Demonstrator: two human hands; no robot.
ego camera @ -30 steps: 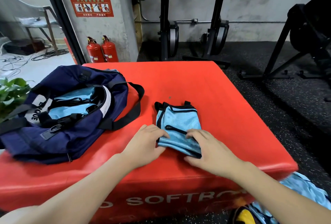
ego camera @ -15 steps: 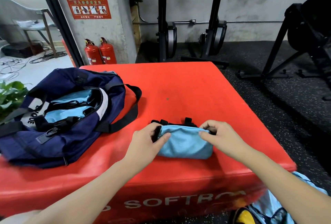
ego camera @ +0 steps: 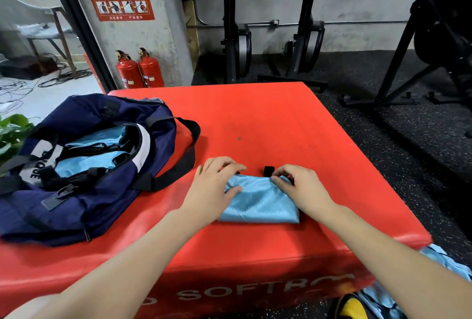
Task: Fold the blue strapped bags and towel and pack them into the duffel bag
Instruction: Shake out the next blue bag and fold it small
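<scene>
A light blue strapped bag (ego camera: 258,202) lies folded into a short flat bundle near the front of the red soft box (ego camera: 268,124), black strap ends poking out behind it. My left hand (ego camera: 213,187) holds its left end, thumb on top and fingers curled over the far edge. My right hand (ego camera: 300,187) pinches the far right corner with curled fingers. The navy duffel bag (ego camera: 84,165) sits open on the box's left side with light blue folded items and black straps inside.
More light blue fabric (ego camera: 444,265) and a yellow and black object (ego camera: 350,307) lie on the floor at the lower right. Two red fire extinguishers (ego camera: 139,70), exercise machines (ego camera: 236,38) and a black rack (ego camera: 434,43) stand behind. A green plant (ego camera: 11,131) is at left.
The longer blue bag has been folded away from me into a shorter bundle. Both hands moved from its near edge to its far edge.
</scene>
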